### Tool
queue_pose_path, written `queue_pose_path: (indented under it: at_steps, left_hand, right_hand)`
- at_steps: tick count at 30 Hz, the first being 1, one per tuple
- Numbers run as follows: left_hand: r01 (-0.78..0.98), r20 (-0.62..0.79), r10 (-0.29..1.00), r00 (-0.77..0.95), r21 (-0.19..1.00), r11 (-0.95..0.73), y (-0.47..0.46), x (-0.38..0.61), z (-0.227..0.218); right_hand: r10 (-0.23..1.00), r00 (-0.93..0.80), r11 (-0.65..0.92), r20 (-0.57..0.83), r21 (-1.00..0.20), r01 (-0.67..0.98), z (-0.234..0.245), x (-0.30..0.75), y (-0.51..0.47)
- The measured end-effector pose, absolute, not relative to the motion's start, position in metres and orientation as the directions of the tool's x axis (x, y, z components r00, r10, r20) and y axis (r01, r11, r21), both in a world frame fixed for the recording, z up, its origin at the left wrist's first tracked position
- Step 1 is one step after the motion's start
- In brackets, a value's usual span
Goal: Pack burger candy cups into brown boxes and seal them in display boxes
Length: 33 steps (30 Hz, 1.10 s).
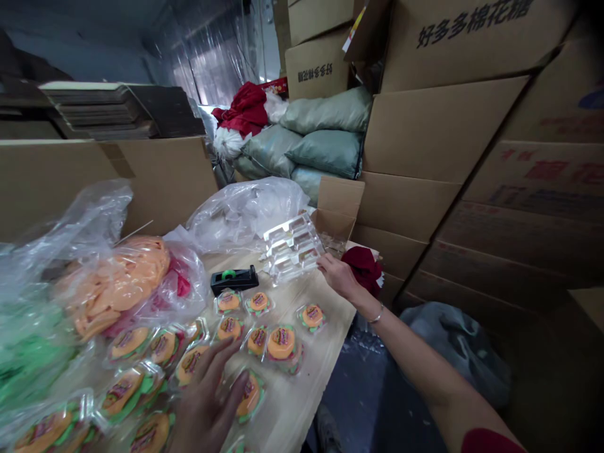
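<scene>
My right hand (336,274) reaches out over the table's right edge, its fingers closed on the near corner of a clear plastic tray (293,246) with rows of moulded pockets. The tray is tilted and shows nothing in its pockets. My left hand (207,396) is spread low over the table among clear-packed toy burgers, its fingers apart and holding nothing. Close to its fingertips are a packed burger (229,328) and a larger one (282,343); another burger (249,396) lies beside the thumb. A black tape dispenser (234,279) with a green core stands left of the tray.
Clear bags of orange pieces (127,277) and green pieces (33,340) fill the table's left side. An open carton (336,207) stands behind the tray, near dark red cloth (362,270). Stacked cardboard boxes (410,138) rise at right, with filled sacks (325,153) behind.
</scene>
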<state>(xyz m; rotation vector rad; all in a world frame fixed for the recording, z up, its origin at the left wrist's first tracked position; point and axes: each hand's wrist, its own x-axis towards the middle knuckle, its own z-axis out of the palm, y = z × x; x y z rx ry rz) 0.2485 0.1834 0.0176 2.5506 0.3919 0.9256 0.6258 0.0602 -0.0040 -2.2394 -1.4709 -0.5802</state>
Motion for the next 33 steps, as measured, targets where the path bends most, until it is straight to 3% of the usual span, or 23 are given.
queue_pose_path:
  at_steps: [4, 8, 12, 14, 17, 22, 25, 28, 30, 33]
  left_hand:
    - [0.085, 0.431, 0.285, 0.856, 0.427, -0.9, 0.2, 0.335, 0.021]
    - [0.198, 0.169, 0.248, 0.954, 0.266, -0.943, 0.22, 0.409, 0.016]
    - [0.283, -0.014, 0.285, 0.958, 0.177, -0.943, 0.232, 0.442, 0.005]
    - [0.286, -0.025, 0.287, 0.958, 0.195, -0.938, 0.234, 0.439, -0.001]
    - [0.291, -0.01, 0.297, 0.955, 0.244, -0.925, 0.239, 0.418, -0.009]
    - [0.271, 0.163, 0.331, 0.929, 0.305, -0.913, 0.265, 0.361, -0.021]
    - [0.249, 0.271, 0.366, 0.89, 0.384, -0.889, 0.273, 0.331, -0.019]
    - [0.208, 0.274, 0.427, 0.862, 0.576, -0.79, 0.261, 0.311, -0.004]
    - [0.195, 0.21, 0.511, 0.834, 0.753, -0.628, 0.243, 0.301, 0.014]
    - [0.117, 0.077, 0.632, 0.771, 0.959, -0.259, 0.214, 0.286, 0.045]
  right_hand:
    - [0.833, 0.39, -0.368, 0.392, -0.132, 0.92, -0.002, 0.617, 0.082]
    - [0.88, 0.348, -0.3, 0.323, -0.191, 0.935, -0.006, 0.627, 0.103]
    - [0.734, 0.598, -0.609, 0.321, -0.079, 0.79, -0.017, 0.66, 0.111]
    - [0.704, 0.669, -0.689, 0.24, 0.001, 0.725, -0.024, 0.677, 0.109]
    - [0.725, 0.67, -0.684, 0.163, 0.047, 0.728, -0.03, 0.695, 0.102]
    - [0.706, 0.665, -0.699, 0.245, 0.09, 0.71, -0.008, 0.714, 0.078]
    - [0.662, 0.658, -0.731, 0.359, 0.115, 0.673, 0.021, 0.714, 0.054]
    - [0.654, 0.508, -0.679, 0.561, 0.14, 0.72, 0.049, 0.685, 0.027]
    - [0.669, 0.346, -0.573, 0.657, 0.159, 0.804, 0.061, 0.646, 0.012]
    - [0.753, 0.109, -0.313, 0.649, 0.207, 0.927, 0.067, 0.569, -0.005]
